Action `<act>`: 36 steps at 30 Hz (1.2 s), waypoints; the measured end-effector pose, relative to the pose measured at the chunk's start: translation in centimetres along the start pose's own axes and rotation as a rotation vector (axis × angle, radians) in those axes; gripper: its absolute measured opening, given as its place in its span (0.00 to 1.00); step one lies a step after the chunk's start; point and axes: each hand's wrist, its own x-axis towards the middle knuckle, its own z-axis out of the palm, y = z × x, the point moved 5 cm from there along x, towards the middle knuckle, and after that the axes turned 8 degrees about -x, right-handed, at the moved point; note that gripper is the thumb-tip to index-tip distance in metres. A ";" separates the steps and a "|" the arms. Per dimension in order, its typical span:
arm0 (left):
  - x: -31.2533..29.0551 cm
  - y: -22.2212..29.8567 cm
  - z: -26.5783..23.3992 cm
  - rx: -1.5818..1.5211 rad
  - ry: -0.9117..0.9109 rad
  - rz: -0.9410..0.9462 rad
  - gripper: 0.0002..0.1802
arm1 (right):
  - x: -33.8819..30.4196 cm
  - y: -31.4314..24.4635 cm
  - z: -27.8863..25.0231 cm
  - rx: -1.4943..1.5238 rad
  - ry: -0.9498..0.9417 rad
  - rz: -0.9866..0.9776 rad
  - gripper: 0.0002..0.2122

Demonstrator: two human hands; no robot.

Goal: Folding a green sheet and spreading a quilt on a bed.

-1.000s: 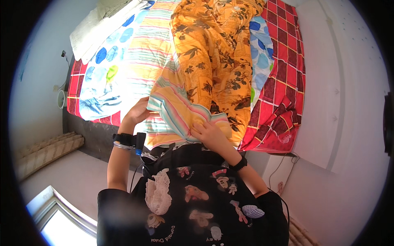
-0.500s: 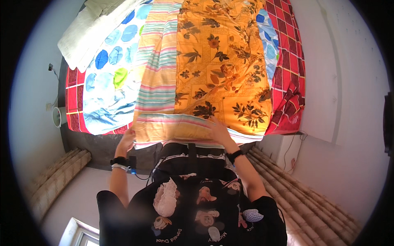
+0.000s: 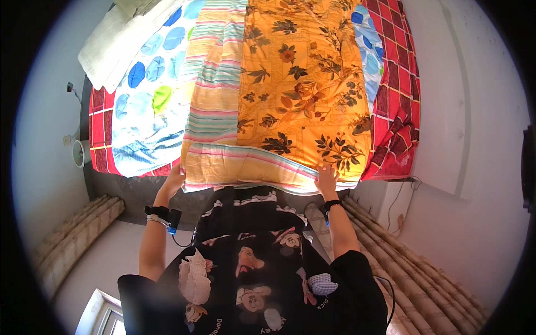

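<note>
An orange floral quilt [image 3: 304, 120] with striped edging lies lengthwise on the bed. Its near end is turned up in a striped fold [image 3: 240, 167]. At the fold's left corner, my left hand [image 3: 176, 177] is closed on the fabric beside the bed's near edge. My right hand [image 3: 327, 180] grips the quilt's near edge toward its right corner, fingers curled over the top of the fold. Beneath the quilt lies a white sheet with blue and green dots [image 3: 148, 109], over a red checked cover [image 3: 101, 131] that shows at both sides.
A pale folded cloth [image 3: 114, 47] rests at the bed's far left. Beside the left wall stands a white bin [image 3: 79, 153]. Long curtains [image 3: 413, 268] hang at the lower right, and another curtain [image 3: 78, 240] is at the lower left. A cable [image 3: 399, 204] runs by the right wall.
My right hand has slid to the right along the quilt's near edge. The striped fold now reaches farther right and stands out more. My left hand has stayed at the left corner.
</note>
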 end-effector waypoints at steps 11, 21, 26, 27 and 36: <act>1.2 7.5 -3.5 -0.177 0.392 0.211 0.14 | -4.2 15.4 19.6 1.323 -0.192 1.047 0.06; -0.5 5.9 -0.1 -0.096 0.349 0.129 0.10 | -3.0 15.1 15.7 2.576 0.201 1.153 0.13; -1.8 6.4 1.3 0.014 0.359 0.073 0.08 | -2.1 15.1 11.7 2.576 0.006 1.050 0.20; -1.2 6.6 1.5 0.015 0.347 0.070 0.08 | -2.6 16.6 12.4 2.574 0.020 1.059 0.20; -3.0 6.3 0.1 0.072 0.327 0.115 0.16 | -8.8 18.1 6.4 2.186 0.599 0.740 0.17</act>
